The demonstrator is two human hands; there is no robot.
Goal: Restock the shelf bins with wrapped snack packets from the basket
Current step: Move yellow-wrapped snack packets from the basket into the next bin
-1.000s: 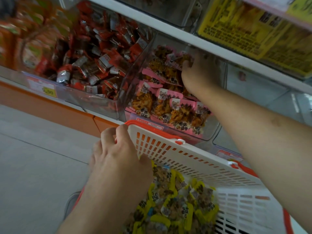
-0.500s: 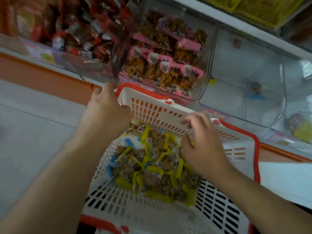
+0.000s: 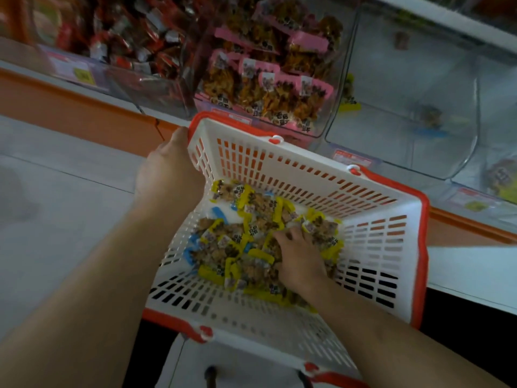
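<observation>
Two bare hands are at work over the white basket [image 3: 279,175] with its red rim, and we see it held tilted in front of the shelf bins. Our left hand [image 3: 167,169] has its grip wrapped over the basket's far left corner, fingers hidden behind the rim, steadying it. Our right hand [image 3: 299,256] is down inside, its fingers curled into the heap of yellow-wrapped snack packets [image 3: 237,247] on the basket floor; its grip closes on several of them, though how many we cannot tell. A few blue-edged packets [image 3: 218,212] lie among the yellow ones near the left wall. Just beyond the basket's far rim stands a clear bin of pink-wrapped packets [image 3: 268,79], well filled. Left of it, a bin of red-wrapped packets [image 3: 126,37] is blurred at the frame's top. Right of the pink one, a clear bin [image 3: 405,93] holds only a couple of yellow-wrapped pieces near its floor, and one more bin at the far right edge [image 3: 500,175] shows a yellow packet behind its front.
</observation>
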